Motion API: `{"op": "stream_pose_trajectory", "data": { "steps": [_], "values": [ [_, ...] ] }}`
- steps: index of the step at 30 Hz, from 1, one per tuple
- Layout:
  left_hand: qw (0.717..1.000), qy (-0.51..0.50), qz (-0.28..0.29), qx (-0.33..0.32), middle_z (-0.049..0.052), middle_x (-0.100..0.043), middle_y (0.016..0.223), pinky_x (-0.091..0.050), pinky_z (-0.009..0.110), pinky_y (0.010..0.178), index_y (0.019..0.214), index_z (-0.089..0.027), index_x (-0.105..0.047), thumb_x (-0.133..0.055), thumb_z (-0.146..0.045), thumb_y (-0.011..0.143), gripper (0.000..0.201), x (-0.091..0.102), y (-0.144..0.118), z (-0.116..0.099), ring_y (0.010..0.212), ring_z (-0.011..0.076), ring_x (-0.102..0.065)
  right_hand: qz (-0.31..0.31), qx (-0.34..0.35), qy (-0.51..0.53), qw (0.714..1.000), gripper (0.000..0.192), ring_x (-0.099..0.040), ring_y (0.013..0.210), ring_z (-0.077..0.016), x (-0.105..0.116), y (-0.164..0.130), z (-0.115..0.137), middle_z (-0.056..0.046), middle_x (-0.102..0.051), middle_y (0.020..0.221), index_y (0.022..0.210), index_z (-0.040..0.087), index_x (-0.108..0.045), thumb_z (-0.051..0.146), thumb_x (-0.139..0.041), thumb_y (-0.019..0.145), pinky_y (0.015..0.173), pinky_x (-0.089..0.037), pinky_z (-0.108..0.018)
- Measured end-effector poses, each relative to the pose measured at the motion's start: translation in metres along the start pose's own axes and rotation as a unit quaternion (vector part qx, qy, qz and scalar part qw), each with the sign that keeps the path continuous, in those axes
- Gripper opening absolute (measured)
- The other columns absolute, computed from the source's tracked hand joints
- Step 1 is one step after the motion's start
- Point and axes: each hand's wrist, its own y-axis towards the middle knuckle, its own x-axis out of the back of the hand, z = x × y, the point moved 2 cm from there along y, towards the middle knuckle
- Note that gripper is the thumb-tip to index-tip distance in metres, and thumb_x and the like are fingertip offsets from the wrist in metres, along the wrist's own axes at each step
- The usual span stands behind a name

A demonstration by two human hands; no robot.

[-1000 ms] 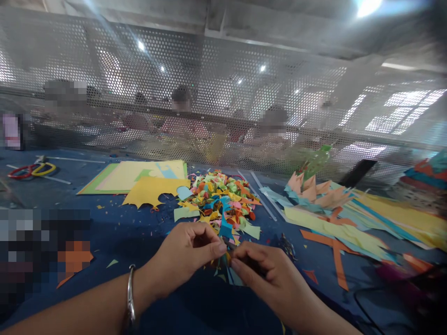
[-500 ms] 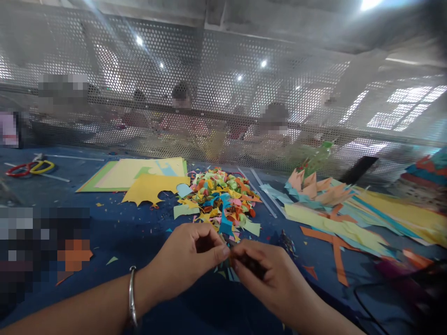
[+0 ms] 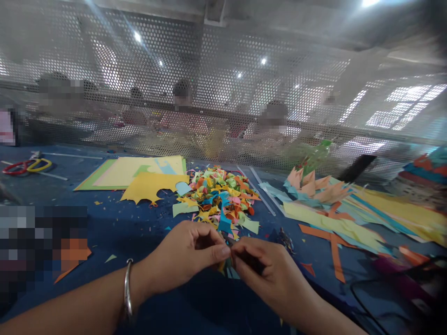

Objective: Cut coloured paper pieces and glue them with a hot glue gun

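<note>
Hands unmoved; 2 hands (image 3: pixel 226 263), 1 scrap pile (image 3: pixel 218 197).

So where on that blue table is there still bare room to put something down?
Mostly bare blue table between the yellow cut sheet, the scrap pile and the left hand, with only tiny flecks. The right side is crowded with paper strips, and the hands crowd the middle.

A craft workshop, shown by the paper scrap pile (image 3: pixel 219 200) heaped just beyond the hands, coloured sheets (image 3: pixel 129 172) laid far left, perforated screen (image 3: pixel 223 93) behind
</note>
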Motion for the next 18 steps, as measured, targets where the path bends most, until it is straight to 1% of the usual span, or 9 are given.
{"op": "stream_pose_trajectory", "data": {
  "steps": [3, 5, 11, 15, 18],
  "values": [
    [0.997, -0.061, 0.022, 0.035, 0.000, -0.061, 0.071, -0.042, 0.025, 0.066, 0.079, -0.015, -0.065, -0.071, -0.031, 0.072, 0.019, 0.0036, -0.0012, -0.0020, 0.065, 0.0102, -0.054, 0.003, -0.010, 0.011, 1.000, 0.017, -0.041, 0.051, -0.0097, 0.0003, -0.0002, -0.0016, 0.004, -0.047, 0.057, 0.068, 0.019, -0.053, 0.022, -0.047, 0.083, 0.047, -0.033, -0.021],
    [0.995, -0.078, 0.036, 0.049, 0.000, -0.062, 0.074, -0.043, 0.026, 0.069, 0.082, -0.015, -0.065, -0.074, -0.027, 0.070, 0.020, 0.0062, -0.0017, -0.0029, 0.068, 0.0104, -0.055, 0.007, -0.016, 0.016, 1.000, 0.018, -0.040, 0.050, -0.0096, 0.0004, -0.0003, -0.0022, 0.004, -0.046, 0.057, 0.068, 0.019, -0.053, 0.024, -0.048, 0.084, 0.046, -0.032, -0.021],
    [0.993, -0.077, 0.073, 0.050, 0.001, -0.065, 0.082, -0.042, 0.027, 0.077, 0.086, -0.016, -0.067, -0.076, -0.022, 0.068, 0.022, 0.0098, -0.0032, -0.0031, 0.078, 0.0115, -0.058, 0.011, -0.017, 0.019, 1.000, 0.017, -0.040, 0.052, -0.0097, 0.0005, 0.0004, -0.0005, 0.004, -0.046, 0.057, 0.068, 0.019, -0.053, 0.023, -0.048, 0.084, 0.047, -0.032, -0.021],
    [0.990, -0.099, 0.075, 0.060, 0.000, -0.066, 0.081, -0.043, 0.026, 0.074, 0.086, -0.017, -0.066, -0.078, -0.019, 0.065, 0.025, 0.0085, -0.0040, -0.0019, 0.075, 0.0105, -0.058, 0.011, -0.011, 0.013, 1.000, 0.017, -0.041, 0.053, -0.0099, 0.0000, -0.0016, -0.0019, 0.003, -0.047, 0.059, 0.068, 0.019, -0.053, 0.023, -0.047, 0.084, 0.048, -0.032, -0.022],
    [0.991, -0.095, 0.077, 0.053, -0.001, -0.066, 0.080, -0.043, 0.026, 0.073, 0.085, -0.017, -0.066, -0.079, -0.020, 0.065, 0.024, 0.0082, -0.0036, -0.0017, 0.073, 0.0098, -0.058, 0.013, -0.011, 0.010, 1.000, 0.017, -0.041, 0.053, -0.0099, 0.0001, -0.0029, -0.0031, 0.003, -0.047, 0.059, 0.069, 0.019, -0.054, 0.023, -0.047, 0.085, 0.049, -0.033, -0.022]
  ]
}}
